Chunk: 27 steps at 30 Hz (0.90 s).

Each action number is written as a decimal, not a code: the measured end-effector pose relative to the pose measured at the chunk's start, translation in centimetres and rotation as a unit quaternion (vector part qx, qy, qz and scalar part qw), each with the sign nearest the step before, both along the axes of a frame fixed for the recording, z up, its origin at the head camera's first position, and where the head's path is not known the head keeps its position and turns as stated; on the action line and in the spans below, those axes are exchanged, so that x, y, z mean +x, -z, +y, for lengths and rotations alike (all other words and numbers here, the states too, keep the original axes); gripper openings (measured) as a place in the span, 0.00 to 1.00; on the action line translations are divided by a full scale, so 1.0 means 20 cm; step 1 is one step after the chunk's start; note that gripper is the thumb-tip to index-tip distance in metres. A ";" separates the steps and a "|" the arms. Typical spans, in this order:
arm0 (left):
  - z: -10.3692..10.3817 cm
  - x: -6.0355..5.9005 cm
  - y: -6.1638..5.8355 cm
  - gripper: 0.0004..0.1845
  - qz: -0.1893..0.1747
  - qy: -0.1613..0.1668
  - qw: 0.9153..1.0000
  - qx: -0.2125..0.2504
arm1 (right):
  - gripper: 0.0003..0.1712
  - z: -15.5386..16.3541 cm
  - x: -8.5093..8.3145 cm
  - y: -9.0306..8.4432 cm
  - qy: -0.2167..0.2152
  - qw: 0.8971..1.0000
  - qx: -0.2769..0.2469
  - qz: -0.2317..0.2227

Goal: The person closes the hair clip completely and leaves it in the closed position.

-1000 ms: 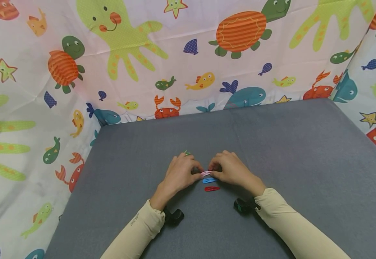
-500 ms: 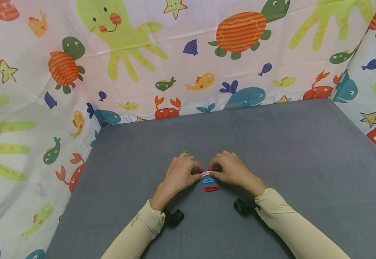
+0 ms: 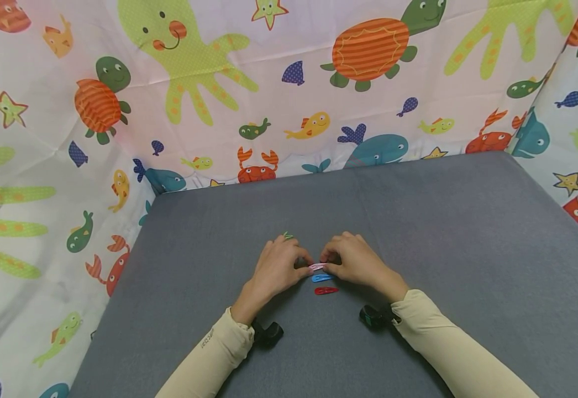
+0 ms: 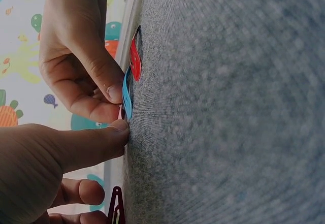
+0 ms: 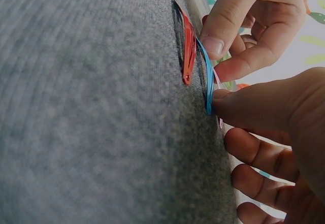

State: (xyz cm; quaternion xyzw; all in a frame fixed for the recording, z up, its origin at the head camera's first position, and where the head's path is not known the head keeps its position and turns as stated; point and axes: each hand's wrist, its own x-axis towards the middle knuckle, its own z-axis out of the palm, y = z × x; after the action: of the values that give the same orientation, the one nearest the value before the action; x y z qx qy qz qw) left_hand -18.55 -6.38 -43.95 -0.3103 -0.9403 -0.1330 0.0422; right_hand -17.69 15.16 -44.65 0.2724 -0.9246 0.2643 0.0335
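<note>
A pink snap hair clip (image 3: 317, 266) lies between my hands on the grey table. My left hand (image 3: 280, 264) pinches its left end with thumb and index finger, and my right hand (image 3: 357, 261) has thumb and index finger at its right end. Just nearer to me lie a blue hair clip (image 3: 321, 278) and a red hair clip (image 3: 326, 291), in a row with the pink one. Beyond my left hand's knuckles, a green hair clip (image 3: 287, 235) partly shows. Close by the left fingers, a dark red hair clip (image 4: 116, 206) appears in the left wrist view.
The grey cloth-covered table (image 3: 443, 232) stretches out on all sides of the hands. A curtain (image 3: 289, 99) printed with sea animals stands along its back and sides. Black wrist cameras (image 3: 268, 335) hang beneath both wrists.
</note>
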 end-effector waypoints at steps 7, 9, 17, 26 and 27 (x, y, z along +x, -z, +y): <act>0.00 0.00 0.00 0.08 0.002 -0.001 1.000 -0.002 | 0.05 0.00 0.00 0.00 -0.002 1.000 -0.002 0.002; 0.00 0.00 0.00 0.07 0.002 -0.001 1.000 -0.002 | 0.05 0.00 0.00 0.00 -0.003 1.000 -0.002 0.002; 0.00 0.00 0.00 0.08 0.003 -0.003 1.000 -0.007 | 0.06 0.00 0.00 -0.01 -0.005 1.000 0.000 -0.010; -0.02 -0.01 -0.03 0.09 -0.009 -0.006 1.000 -0.005 | 0.06 0.01 0.00 0.00 -0.009 1.000 0.001 -0.015; -0.03 -0.02 -0.03 0.10 -0.010 -0.007 1.000 -0.007 | 0.06 0.01 0.00 0.00 -0.009 1.000 0.001 -0.015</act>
State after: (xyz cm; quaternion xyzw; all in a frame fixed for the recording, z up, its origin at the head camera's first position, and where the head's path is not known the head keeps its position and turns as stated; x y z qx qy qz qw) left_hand -18.86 -6.94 -43.39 -0.3030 -0.9436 -0.1298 0.0311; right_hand -17.78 15.31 -44.58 0.2771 -0.9226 0.2677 0.0172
